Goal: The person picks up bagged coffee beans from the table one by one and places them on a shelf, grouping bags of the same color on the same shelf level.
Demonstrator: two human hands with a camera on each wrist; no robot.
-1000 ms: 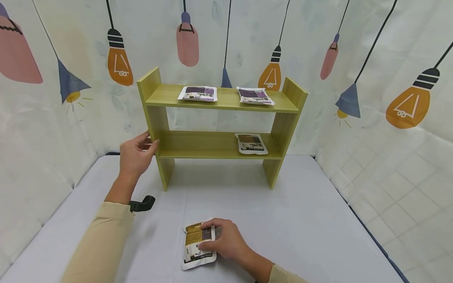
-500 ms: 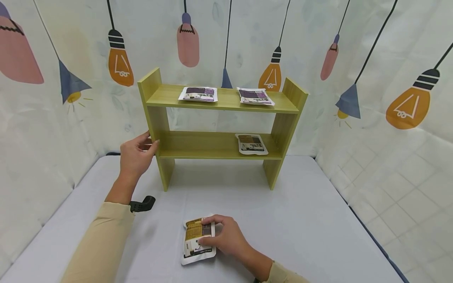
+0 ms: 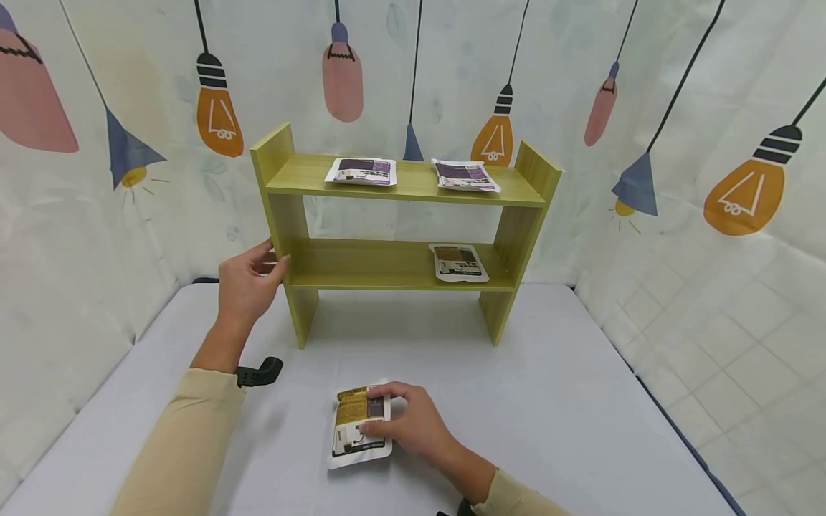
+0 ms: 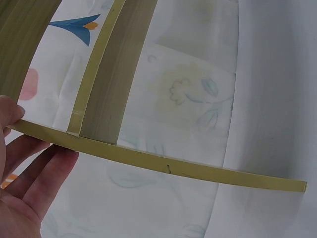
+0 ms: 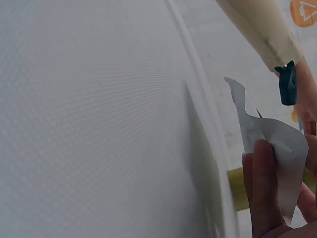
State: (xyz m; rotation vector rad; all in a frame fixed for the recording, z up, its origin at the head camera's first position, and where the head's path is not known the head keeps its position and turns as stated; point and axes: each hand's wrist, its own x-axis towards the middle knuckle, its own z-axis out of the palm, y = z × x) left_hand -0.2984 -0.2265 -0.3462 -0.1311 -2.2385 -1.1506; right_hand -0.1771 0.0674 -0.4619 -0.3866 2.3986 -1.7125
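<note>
A small yellow-green wooden shelf (image 3: pixel 400 281) with two boards stands on the table. My left hand (image 3: pixel 248 283) grips the front edge of its left side panel (image 4: pixel 163 162), thumb on the inner face and fingers on the outer one. My right hand (image 3: pixel 416 426) pinches a brown-and-white foil pouch (image 3: pixel 351 437) by its right edge. In the right wrist view the pouch's pale back (image 5: pixel 285 144) shows, raised off the cloth. A similar brown pouch (image 3: pixel 459 262) lies at the right on the lower board. Two purple-and-white pouches, one left (image 3: pixel 361 171) and one right (image 3: pixel 466 175), lie on the top board.
A white cloth covers the table (image 3: pixel 548 423). Behind and at both sides hang pale curtains (image 3: pixel 677 287) printed with lamps and bulbs. A black strap (image 3: pixel 259 371) sits on the left wrist.
My right hand has moved the brown pouch slightly away from me, toward the shelf, and up off the cloth. The left hand and the shelf have stayed in place.
</note>
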